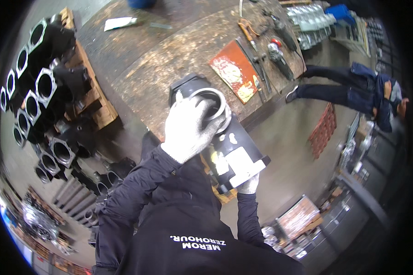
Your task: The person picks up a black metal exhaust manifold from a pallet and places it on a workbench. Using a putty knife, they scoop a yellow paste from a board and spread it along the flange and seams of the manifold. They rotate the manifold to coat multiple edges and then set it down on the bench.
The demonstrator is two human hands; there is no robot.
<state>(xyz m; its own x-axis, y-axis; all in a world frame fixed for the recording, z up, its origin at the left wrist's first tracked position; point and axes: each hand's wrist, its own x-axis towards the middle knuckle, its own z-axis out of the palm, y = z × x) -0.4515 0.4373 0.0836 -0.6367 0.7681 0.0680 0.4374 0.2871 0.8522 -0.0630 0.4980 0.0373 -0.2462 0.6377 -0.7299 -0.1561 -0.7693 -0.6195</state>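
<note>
A black cast-metal housing with a pale round ring at its mouth is tilted across the near edge of the wooden workbench. My left hand, in a white knit glove, has its fingers curled over the ring's left side, with the thumb at its lower rim. At the housing's lower right end, my gloved right hand supports it from beneath; most of those fingers are hidden. Pale patches mark the housing's side, and a white rectangle is near its lower end.
On the bench lie an orange-red board smeared with pale paste, an angle grinder, an orange-handled tool and a white tube. Similar black housings stand on pallets at left. Another person stands at right.
</note>
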